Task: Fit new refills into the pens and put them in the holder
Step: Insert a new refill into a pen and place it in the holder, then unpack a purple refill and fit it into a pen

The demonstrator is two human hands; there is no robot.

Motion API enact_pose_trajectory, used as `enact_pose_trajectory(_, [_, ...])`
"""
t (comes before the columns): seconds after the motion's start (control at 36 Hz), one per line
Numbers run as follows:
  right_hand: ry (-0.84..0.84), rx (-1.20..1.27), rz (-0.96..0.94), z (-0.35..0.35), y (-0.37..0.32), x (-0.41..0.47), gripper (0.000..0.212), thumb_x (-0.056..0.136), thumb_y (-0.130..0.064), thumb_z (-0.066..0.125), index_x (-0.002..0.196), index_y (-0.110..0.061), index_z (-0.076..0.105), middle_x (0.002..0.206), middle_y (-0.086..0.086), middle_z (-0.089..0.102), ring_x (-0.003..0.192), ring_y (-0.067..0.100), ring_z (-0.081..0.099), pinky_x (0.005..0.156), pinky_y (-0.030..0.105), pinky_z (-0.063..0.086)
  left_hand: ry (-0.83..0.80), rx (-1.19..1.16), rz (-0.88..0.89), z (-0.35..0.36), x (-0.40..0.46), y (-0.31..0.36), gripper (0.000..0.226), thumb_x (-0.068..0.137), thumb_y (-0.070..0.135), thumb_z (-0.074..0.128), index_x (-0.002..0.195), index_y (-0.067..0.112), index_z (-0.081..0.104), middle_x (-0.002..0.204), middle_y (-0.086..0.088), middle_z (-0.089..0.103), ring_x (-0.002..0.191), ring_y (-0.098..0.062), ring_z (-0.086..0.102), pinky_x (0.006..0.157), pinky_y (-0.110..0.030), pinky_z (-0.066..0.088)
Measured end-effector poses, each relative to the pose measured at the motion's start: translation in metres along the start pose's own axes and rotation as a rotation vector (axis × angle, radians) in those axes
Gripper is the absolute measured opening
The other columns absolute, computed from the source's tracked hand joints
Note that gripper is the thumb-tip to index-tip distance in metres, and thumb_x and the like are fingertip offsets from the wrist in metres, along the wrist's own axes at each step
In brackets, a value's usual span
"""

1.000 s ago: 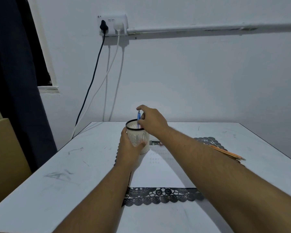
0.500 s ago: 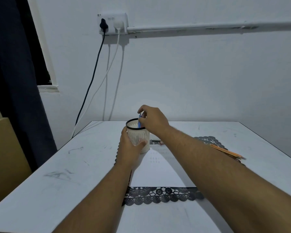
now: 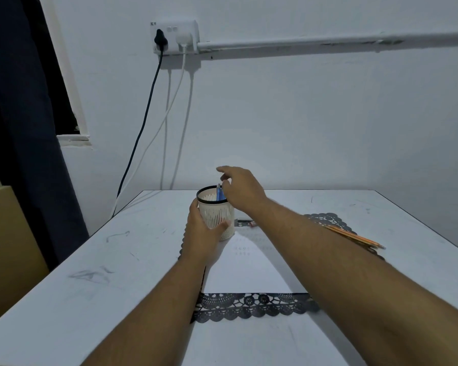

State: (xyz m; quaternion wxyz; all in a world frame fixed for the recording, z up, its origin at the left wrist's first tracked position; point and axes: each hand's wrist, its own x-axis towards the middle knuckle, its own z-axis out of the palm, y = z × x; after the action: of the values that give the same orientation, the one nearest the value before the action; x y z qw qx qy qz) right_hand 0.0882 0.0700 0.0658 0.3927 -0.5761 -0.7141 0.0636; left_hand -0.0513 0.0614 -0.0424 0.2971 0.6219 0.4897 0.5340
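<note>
Holder (image 3: 217, 217) gripped by left hand (image 3: 201, 233); right hand (image 3: 242, 192) loose above blue pens (image 3: 219, 192), pencils (image 3: 354, 235) beside.

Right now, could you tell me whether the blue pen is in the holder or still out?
In. The blue pen stands inside the holder, its top above the rim; the right hand has opened above it.

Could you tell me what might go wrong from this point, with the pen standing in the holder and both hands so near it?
1. The right hand hovers right by the blue pen; drawing back, it could catch the pen or the holder's rim.
2. Only the left hand steadies the light holder; letting go carelessly may tip it.
3. The right forearm lies over the pencils and could sweep them aside.
</note>
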Motion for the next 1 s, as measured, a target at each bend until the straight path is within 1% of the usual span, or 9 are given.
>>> enact_pose_trajectory(0.14, [0.159, 0.149, 0.005, -0.009, 0.015, -0.015, 0.031, 0.103, -0.015, 0.051, 0.129, -0.026, 0.065, 0.108, -0.011, 0.067, 0.082, 0.001, 0.055, 0.076, 0.023, 0.045, 0.030, 0.061, 0.025, 0.001, -0.001, 0.005, 0.103, 0.061, 0.045, 0.086, 0.149, 0.037, 0.031, 0.145, 0.005, 0.053, 0.135, -0.021, 0.050, 0.109, -0.054, 0.048])
enact_pose_trajectory(0.25, [0.155, 0.152, -0.007, -0.019, 0.039, -0.046, 0.017, 0.101, -0.016, 0.054, 0.106, -0.021, 0.070, 0.097, -0.012, 0.067, 0.068, -0.003, 0.054, 0.066, 0.013, 0.043, 0.181, 0.218, 0.124, -0.001, -0.012, 0.024, 0.118, 0.075, 0.035, 0.089, 0.162, 0.019, 0.011, 0.162, -0.011, 0.025, 0.148, -0.031, 0.023, 0.118, -0.052, 0.028])
enact_pose_trajectory(0.33, [0.049, 0.071, 0.087, -0.025, 0.060, -0.069, 0.020, 0.098, -0.024, 0.056, 0.078, -0.020, 0.060, 0.071, -0.010, 0.060, 0.060, 0.008, 0.051, 0.060, 0.029, 0.041, 0.353, 0.359, 0.480, -0.006, -0.020, 0.040, 0.091, 0.080, 0.029, 0.081, 0.153, 0.009, 0.030, 0.149, -0.015, 0.038, 0.136, -0.035, 0.036, 0.114, -0.045, 0.030])
enact_pose_trajectory(0.39, [-0.080, -0.105, 0.177, -0.027, 0.074, -0.084, 0.030, 0.097, -0.032, 0.057, 0.071, -0.018, 0.051, 0.066, -0.007, 0.056, 0.063, 0.015, 0.051, 0.059, 0.031, 0.038, 0.371, 0.412, 0.669, -0.004, -0.026, 0.049, 0.056, 0.081, 0.023, 0.072, 0.130, 0.009, 0.049, 0.127, -0.008, 0.050, 0.114, -0.029, 0.047, 0.100, -0.039, 0.036])
enact_pose_trajectory(0.47, [-0.224, -0.339, 0.196, -0.028, 0.087, -0.103, 0.030, 0.095, -0.036, 0.055, 0.071, -0.019, 0.053, 0.071, -0.004, 0.060, 0.071, 0.021, 0.060, 0.065, 0.035, 0.048, 0.086, 0.454, 0.704, 0.004, -0.039, 0.061, 0.012, 0.092, 0.023, 0.063, 0.088, 0.019, 0.052, 0.084, 0.009, 0.049, 0.078, -0.015, 0.045, 0.068, -0.031, 0.033])
enact_pose_trajectory(0.58, [-0.274, -0.402, 0.148, -0.033, 0.092, -0.116, 0.030, 0.098, -0.040, 0.054, 0.073, -0.022, 0.052, 0.076, -0.005, 0.058, 0.077, 0.019, 0.056, 0.063, 0.032, 0.040, -0.268, 0.745, 0.612, 0.020, -0.053, 0.060, 0.029, 0.099, 0.039, 0.052, 0.075, 0.025, 0.047, 0.070, 0.007, 0.051, 0.066, -0.012, 0.049, 0.057, -0.034, 0.039])
enact_pose_trajectory(0.72, [-0.303, -0.282, 0.133, -0.040, 0.095, -0.124, 0.028, 0.097, -0.038, 0.060, 0.074, -0.024, 0.054, 0.075, -0.007, 0.059, 0.072, 0.014, 0.054, 0.066, 0.034, 0.043, -0.413, 0.821, 0.447, 0.028, -0.054, 0.045, 0.031, 0.098, 0.041, 0.050, 0.072, 0.023, 0.046, 0.076, 0.007, 0.053, 0.072, -0.014, 0.053, 0.060, -0.032, 0.040])
enact_pose_trajectory(0.86, [-0.292, -0.227, 0.137, -0.043, 0.099, -0.128, 0.025, 0.097, -0.037, 0.061, 0.077, -0.023, 0.057, 0.075, -0.008, 0.061, 0.072, 0.015, 0.056, 0.067, 0.034, 0.046, -0.429, 0.817, 0.428, 0.027, -0.054, 0.041, 0.031, 0.098, 0.041, 0.050, 0.073, 0.023, 0.047, 0.076, 0.007, 0.054, 0.071, -0.013, 0.052, 0.062, -0.033, 0.044])
enact_pose_trajectory(1.0, [-0.042, -0.163, 0.228, -0.059, 0.104, -0.124, 0.012, 0.095, -0.031, 0.062, 0.085, -0.026, 0.066, 0.085, -0.008, 0.066, 0.081, 0.018, 0.064, 0.073, 0.038, 0.053, -0.436, 0.800, 0.430, 0.025, -0.054, 0.041, 0.031, 0.098, 0.039, 0.050, 0.072, 0.022, 0.046, 0.076, 0.007, 0.054, 0.071, -0.013, 0.052, 0.063, -0.033, 0.044])
